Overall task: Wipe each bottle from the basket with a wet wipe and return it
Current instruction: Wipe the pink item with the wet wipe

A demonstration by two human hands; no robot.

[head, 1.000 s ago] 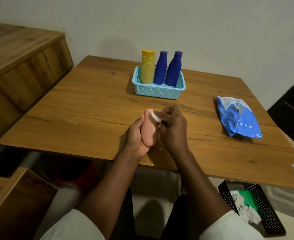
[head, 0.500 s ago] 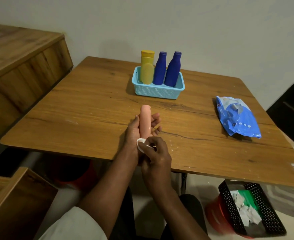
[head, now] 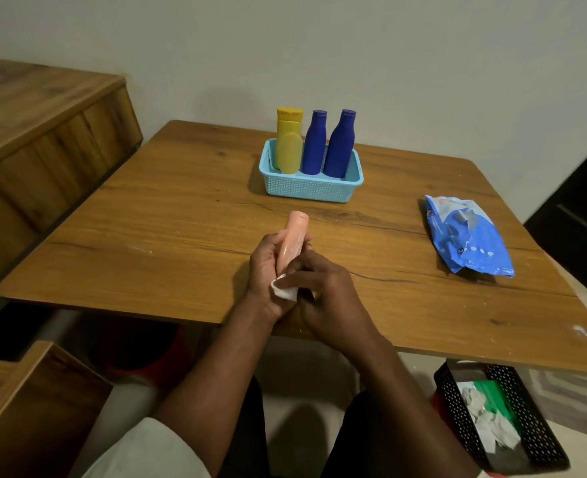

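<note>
My left hand [head: 266, 267] grips a peach-pink bottle [head: 293, 236] above the near middle of the wooden table [head: 167, 236], its top pointing away from me. My right hand [head: 326, 291] pinches a small white wet wipe [head: 285, 290] against the bottle's lower end. Farther back stands a light blue basket [head: 311, 189] holding a yellow bottle [head: 288, 141] and two dark blue bottles [head: 314, 143] [head: 340, 144], all upright.
A blue pack of wet wipes [head: 468, 236] lies at the table's right side. A black perforated bin [head: 502, 415] with used wipes sits on the floor at the lower right. Wooden furniture [head: 43, 132] flanks the table on the left.
The right hand with the wipe went from the bottle's top down to its lower end. The bottle turned from broad side to narrow side, and its lower part now looks wet.
</note>
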